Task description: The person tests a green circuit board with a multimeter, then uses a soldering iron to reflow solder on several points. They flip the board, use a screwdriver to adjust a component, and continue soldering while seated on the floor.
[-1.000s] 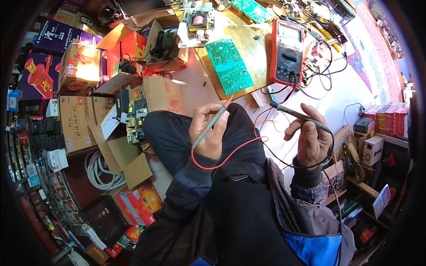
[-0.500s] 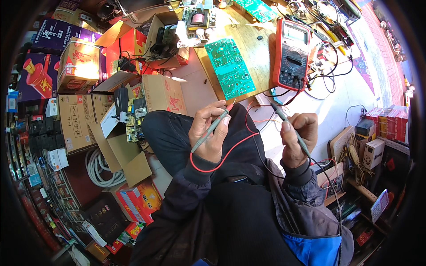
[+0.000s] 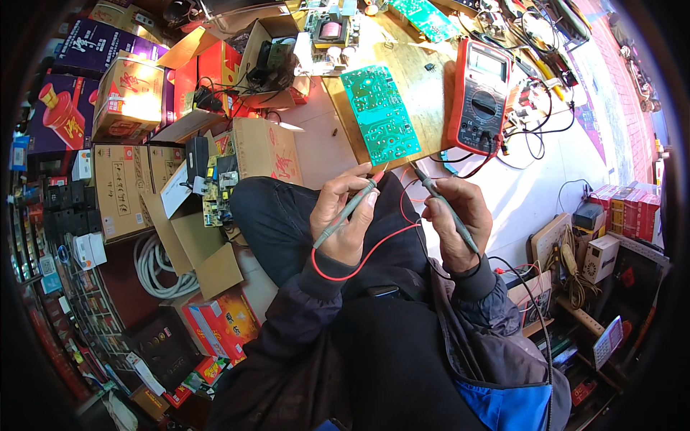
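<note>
My left hand grips a grey probe with a red tip and red lead, its point just below the green circuit board. My right hand holds another grey probe with a black tip and lead, angled up toward the near edge of the wooden board under the circuit board. Beside the circuit board lies a red-cased multimeter with leads plugged into its lower end. I cannot tell whether either point touches anything.
A transformer circuit board and another green board lie beyond. Open cartons, stacked boxes and a white cable coil fill the left. Red boxes, a metal case and tangled cords stand at right.
My right hand has moved left, turning its probe upward, so the two probe tips are closer. My left hand and probe have shifted slightly right, still gripping.
</note>
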Available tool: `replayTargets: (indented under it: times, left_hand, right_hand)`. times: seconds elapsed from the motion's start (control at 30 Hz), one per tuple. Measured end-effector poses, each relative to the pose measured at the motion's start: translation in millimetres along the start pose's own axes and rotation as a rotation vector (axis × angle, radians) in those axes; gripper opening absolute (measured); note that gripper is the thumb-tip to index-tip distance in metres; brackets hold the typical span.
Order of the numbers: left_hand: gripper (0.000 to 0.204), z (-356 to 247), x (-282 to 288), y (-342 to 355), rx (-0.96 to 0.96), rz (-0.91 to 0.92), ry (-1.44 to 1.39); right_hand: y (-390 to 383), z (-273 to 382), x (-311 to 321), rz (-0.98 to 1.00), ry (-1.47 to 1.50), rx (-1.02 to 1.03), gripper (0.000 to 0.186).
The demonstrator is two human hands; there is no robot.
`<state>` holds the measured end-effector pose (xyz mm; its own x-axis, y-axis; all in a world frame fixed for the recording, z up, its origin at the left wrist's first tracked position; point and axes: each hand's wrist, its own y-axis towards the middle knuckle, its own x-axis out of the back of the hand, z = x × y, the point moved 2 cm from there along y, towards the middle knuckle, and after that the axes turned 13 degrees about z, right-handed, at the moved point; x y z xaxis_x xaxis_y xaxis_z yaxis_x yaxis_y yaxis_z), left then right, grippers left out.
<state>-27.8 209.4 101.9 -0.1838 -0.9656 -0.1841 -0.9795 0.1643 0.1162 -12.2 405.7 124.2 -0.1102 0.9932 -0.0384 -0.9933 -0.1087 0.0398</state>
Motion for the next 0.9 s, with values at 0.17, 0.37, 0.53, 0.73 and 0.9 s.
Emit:
replayTargets:
  times: [0.17,0.37,0.53,0.73,0.9]
  left_hand:
    - [0.024,5.1,0.6,0.6,-0.01,-0.009,-0.004]
    - [0.024,5.6,1.3,0.5,-0.004,0.001,0.003]
    - [0.022,4.8,0.5,0.5,0.018,-0.027,-0.039]
    - [0.022,6.4,0.4,0.4,0.016,-0.03,-0.066]
    - [0.023,5.6,0.7,0.6,0.013,-0.004,-0.027]
  right_hand:
    - [5.2,-3.9,-2.3,0.025,0.014,0.03,0.018]
    - [6.7,-5.9,0.6,0.048,-0.012,0.07,0.019]
    - [6.8,-6.5,1.8,0.06,-0.014,0.077,0.019]
    - [7.5,-7.2,2.4,0.075,-0.046,0.09,0.02]
    - [8.1,-7.0,1.7,0.075,-0.02,0.078,0.02]
